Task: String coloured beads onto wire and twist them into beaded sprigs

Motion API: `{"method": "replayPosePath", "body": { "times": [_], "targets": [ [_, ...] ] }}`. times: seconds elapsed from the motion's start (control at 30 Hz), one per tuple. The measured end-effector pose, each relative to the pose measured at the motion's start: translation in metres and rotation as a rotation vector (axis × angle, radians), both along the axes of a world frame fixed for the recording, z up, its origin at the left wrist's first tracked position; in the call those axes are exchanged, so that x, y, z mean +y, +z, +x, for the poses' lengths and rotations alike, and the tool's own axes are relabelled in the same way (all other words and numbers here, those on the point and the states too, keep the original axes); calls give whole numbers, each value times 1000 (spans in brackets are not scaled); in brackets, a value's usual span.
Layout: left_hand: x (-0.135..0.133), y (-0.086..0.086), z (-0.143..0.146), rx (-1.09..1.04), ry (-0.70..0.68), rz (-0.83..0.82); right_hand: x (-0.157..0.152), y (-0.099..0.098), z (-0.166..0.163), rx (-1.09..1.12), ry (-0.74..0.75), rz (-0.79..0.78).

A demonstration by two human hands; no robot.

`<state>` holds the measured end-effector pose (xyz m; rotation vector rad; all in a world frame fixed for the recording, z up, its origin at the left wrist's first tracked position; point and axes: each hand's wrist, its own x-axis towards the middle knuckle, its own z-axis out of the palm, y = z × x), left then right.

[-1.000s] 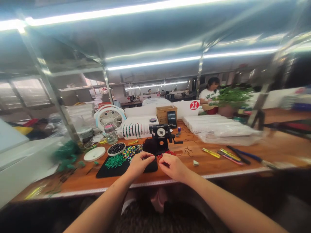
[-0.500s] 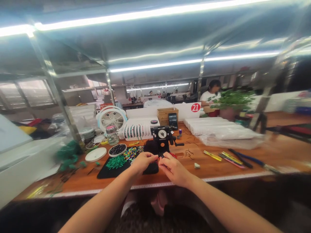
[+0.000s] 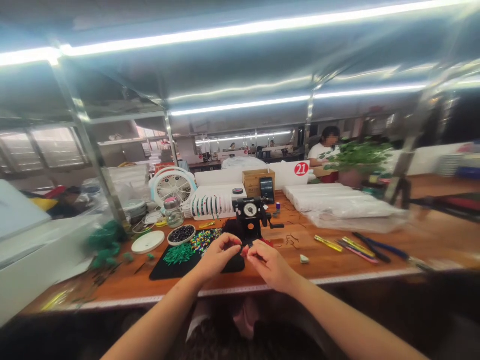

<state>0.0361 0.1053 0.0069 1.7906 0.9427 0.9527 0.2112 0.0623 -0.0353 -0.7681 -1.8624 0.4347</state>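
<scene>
My left hand (image 3: 221,252) is over the right part of a black mat (image 3: 159,270). Its thumb and forefinger curl together at the tips, and whatever lies between them is too small to name. Just across from it, my right hand (image 3: 268,262) pinches a small red piece (image 3: 245,251) that its fingers partly hide. The fingertips of both hands nearly meet in front of a black machine (image 3: 250,212) with a round dial and a side crank. On the mat lie green tube-like pieces (image 3: 179,254) and multicoloured beads (image 3: 201,240).
A bowl of black beads (image 3: 182,234) and a white lid (image 3: 147,242) stand left. Behind are a fan (image 3: 173,187) and a rack of spools (image 3: 210,205). Yellow-handled tools (image 3: 328,243), blue-handled pliers (image 3: 388,247) and plastic-wrapped rolls (image 3: 337,200) lie right. A person sits beyond.
My left thumb and forefinger have bowed apart a little, and the left hand has drawn slightly away from the right. The right hand stays nearly in place. The view has shifted slightly.
</scene>
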Motion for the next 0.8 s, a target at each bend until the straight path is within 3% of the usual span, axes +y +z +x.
{"method": "replayPosePath", "body": {
  "times": [0.17, 0.33, 0.5, 0.8],
  "targets": [
    [-3, 4, -3, 136, -2, 170, 0, 1, -3, -8, -27, 19],
    [-3, 5, -1, 198, -82, 183, 2, 0, -3, -14, -45, 13],
    [-5, 4, -2, 247, -52, 223, 1, 1, -3, -16, -55, -9],
    [-5, 5, -5, 337, -103, 418, 1, 0, -2, -40, -42, -36]
  ]
}}
